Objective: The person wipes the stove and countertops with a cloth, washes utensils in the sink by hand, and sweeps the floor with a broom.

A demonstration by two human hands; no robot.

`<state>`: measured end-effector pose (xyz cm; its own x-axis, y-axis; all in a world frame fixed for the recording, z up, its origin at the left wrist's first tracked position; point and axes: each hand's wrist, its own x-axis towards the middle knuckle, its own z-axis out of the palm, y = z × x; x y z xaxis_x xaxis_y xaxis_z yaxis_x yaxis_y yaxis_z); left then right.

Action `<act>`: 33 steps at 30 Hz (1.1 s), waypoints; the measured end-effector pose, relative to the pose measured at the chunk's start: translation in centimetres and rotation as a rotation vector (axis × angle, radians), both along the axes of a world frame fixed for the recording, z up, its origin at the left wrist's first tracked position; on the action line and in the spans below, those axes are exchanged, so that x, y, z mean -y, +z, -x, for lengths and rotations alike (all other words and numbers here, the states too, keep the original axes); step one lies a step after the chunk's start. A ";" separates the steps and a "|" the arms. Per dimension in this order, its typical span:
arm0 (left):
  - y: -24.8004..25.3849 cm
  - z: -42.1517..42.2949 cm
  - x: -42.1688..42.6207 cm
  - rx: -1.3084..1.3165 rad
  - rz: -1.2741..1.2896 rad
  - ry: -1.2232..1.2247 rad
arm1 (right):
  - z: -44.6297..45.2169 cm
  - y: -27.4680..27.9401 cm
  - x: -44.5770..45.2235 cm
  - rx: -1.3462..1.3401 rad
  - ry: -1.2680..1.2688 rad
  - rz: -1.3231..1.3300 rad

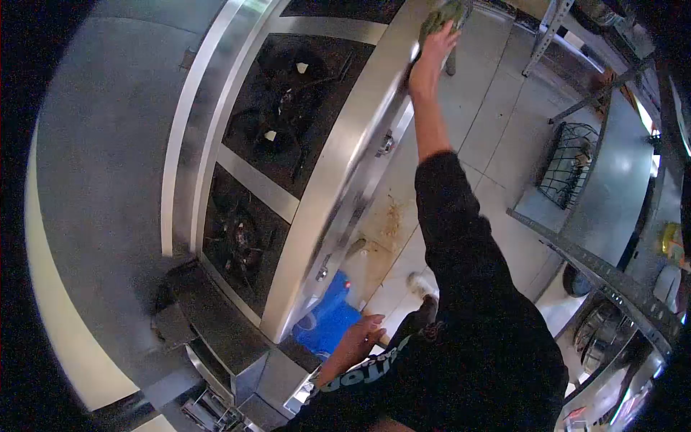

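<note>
My right hand [437, 47] reaches far out along the steel front edge of the stove [345, 137]. Its fingers press on a crumpled green scrubbing pad [440, 16] at the top of the view; the pad's exact kind is hard to make out. Close to my body, my left hand [356, 338] hangs with loosely curled fingers and no visible object in it. Just beyond that hand, a blue plastic container [327, 317] sits low beside the stove. Dark burners [284, 104] with grates fill the stove's top.
Brown spilled residue [392, 216] marks the tiled floor [475, 137]. A steel shelf unit [612, 173] runs along the right, with a black wire basket [568, 165] and metal pots [601, 335]. A wide steel panel [108, 144] lies left of the stove.
</note>
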<state>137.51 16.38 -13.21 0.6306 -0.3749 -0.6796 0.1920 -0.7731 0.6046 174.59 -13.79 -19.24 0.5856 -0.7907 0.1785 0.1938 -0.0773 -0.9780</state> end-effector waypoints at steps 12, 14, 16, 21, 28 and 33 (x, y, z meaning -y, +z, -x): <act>1.9 -1.6 -3.0 0.245 0.057 0.085 | 12.0 5.3 -9.5 -0.360 0.922 0.739; 1.4 -0.7 -4.4 0.259 0.104 0.113 | 7.2 5.3 -5.2 -0.376 0.291 1.133; 1.2 0.1 -5.3 0.237 0.077 0.077 | 3.8 4.1 -3.8 -0.426 0.119 1.051; -0.8 0.3 -6.1 0.178 0.113 -0.007 | 14.8 4.1 -17.8 -0.485 0.243 1.176; -0.2 -5.3 -4.3 0.274 0.057 -0.074 | 18.0 7.0 -19.1 -0.513 0.627 0.813; 0.8 -8.3 -1.0 0.186 -0.004 -0.063 | 4.8 5.5 -6.9 -0.520 0.036 0.820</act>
<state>145.81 17.42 -12.42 0.7207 -0.4156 -0.5549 0.0280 -0.7824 0.6222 169.80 -6.87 -13.74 0.7686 -0.5162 0.3778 -0.2321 -0.7754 -0.5872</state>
